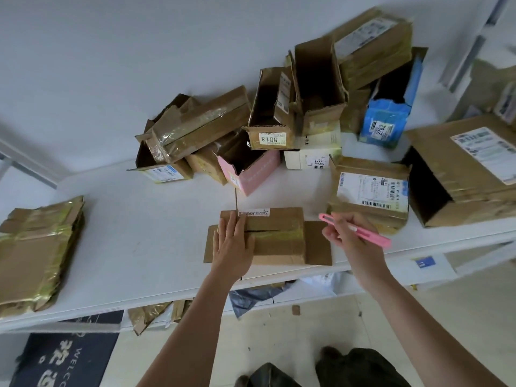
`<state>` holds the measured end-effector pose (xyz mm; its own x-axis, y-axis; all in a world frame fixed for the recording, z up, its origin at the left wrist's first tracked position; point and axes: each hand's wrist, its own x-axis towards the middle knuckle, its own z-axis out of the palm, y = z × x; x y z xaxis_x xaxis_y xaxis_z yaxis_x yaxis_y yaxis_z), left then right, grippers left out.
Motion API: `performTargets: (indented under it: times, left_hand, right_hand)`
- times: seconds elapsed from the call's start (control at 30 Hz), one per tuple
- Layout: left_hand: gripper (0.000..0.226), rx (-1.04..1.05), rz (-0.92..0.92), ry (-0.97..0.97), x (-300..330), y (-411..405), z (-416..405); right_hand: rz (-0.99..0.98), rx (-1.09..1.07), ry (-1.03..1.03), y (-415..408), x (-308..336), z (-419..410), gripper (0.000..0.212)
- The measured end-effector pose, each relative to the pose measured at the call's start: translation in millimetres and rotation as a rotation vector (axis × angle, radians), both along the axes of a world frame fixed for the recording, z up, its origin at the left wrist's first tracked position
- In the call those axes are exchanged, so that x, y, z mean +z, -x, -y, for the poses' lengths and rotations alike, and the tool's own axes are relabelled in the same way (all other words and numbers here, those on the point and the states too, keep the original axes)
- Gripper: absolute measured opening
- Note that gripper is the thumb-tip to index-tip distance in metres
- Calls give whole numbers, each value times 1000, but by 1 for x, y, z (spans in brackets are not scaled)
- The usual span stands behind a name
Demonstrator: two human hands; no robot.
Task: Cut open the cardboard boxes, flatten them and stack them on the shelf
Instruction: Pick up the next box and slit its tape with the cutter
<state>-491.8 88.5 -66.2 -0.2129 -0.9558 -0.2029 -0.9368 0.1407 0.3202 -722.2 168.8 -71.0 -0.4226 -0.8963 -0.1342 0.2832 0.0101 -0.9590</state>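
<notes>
A small flattened cardboard box (279,238) with yellowish tape lies near the front edge of the white shelf (139,233). My left hand (233,247) presses flat on the box's left end, fingers straight. Just right of the box, my right hand (342,231) hovers and grips a pink box cutter (363,231), its tip pointing left over the box's right flap. A stack of flattened boxes (36,252) sits at the shelf's left end.
A heap of opened boxes (251,129) fills the back of the shelf, among them a pink box (251,170) and a blue one (386,121). Taped boxes (368,191) and a large box (469,169) sit right. Cardboard scraps lie below; a dark mat (64,358) covers the floor.
</notes>
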Motion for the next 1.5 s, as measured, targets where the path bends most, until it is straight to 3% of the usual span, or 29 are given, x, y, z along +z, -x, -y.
performTargets:
  times: [0.2, 0.43, 0.7, 1.07, 1.37, 1.5]
  left_hand:
    - [104, 31, 6, -100, -16, -6, 5]
    - [122, 24, 7, -125, -18, -8, 7]
    - [122, 8, 7, -109, -23, -9, 8]
    - [123, 12, -4, -101, -24, -8, 9]
    - [124, 38, -5, -125, -20, -6, 10]
    - [135, 12, -14, -135, -19, -8, 9]
  right_hand:
    - [51, -82, -75, -15, -23, 5, 4]
    - [-89, -86, -56, -22, -32, 9, 9]
    - [-168, -22, -88, -17, -32, 7, 24]
    - [-302, 145, -58, -12, -28, -25, 12]
    - [-138, -80, -85, -21, -36, 3, 21]
    - [-92, -178, -21, -21, -26, 3, 31]
